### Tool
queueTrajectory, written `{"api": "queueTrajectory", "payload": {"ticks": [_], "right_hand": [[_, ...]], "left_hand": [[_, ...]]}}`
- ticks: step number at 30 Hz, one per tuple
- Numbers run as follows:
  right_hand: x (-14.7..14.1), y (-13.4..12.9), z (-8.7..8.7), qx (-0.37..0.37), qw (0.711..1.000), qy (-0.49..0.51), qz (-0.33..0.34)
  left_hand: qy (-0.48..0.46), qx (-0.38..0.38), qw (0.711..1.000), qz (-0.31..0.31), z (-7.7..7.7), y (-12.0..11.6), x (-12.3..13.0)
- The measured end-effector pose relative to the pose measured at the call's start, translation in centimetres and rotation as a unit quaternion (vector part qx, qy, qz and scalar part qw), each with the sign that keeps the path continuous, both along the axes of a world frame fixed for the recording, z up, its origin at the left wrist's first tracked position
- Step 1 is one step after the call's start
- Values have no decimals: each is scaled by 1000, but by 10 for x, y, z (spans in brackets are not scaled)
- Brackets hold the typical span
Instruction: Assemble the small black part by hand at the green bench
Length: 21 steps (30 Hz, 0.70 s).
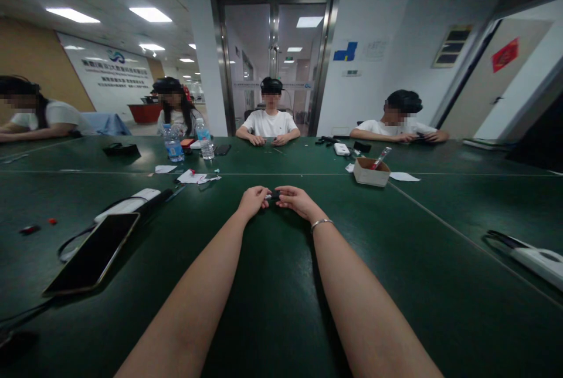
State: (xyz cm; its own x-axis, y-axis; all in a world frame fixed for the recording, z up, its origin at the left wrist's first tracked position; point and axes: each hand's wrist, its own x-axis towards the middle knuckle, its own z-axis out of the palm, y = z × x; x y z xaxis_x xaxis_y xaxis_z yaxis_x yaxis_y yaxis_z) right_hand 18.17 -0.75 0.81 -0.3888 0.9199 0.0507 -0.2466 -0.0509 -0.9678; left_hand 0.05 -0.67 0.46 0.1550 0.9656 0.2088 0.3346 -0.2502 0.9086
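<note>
Both of my arms reach forward over the green table (272,284). My left hand (254,203) is closed in a pinch at the silvery end of a small black piece (275,195). From the other side, the fingertips of my right hand (299,202) are closed on its dark end. The piece is held level between the two hands, just above or on the tabletop; which one I cannot tell. It is too small to name its kind, and fingers partly cover it. A silver bracelet (321,224) circles my right wrist.
To the left lie a phone (94,255), a white power bank (132,202) with a cable, and small red bits. Ahead stand water bottles (173,146), paper scraps (192,177) and an open box (370,174) with a pen-like stick. A white device (539,260) lies right. Several people sit around the table.
</note>
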Motion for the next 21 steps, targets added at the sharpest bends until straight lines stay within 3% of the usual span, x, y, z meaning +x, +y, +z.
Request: {"api": "queueTrajectory", "payload": {"ticks": [21], "right_hand": [[1,-1,0,3,1000,-1,2]], "left_hand": [[-1,-3,1000,-1,0,1,-1]]}}
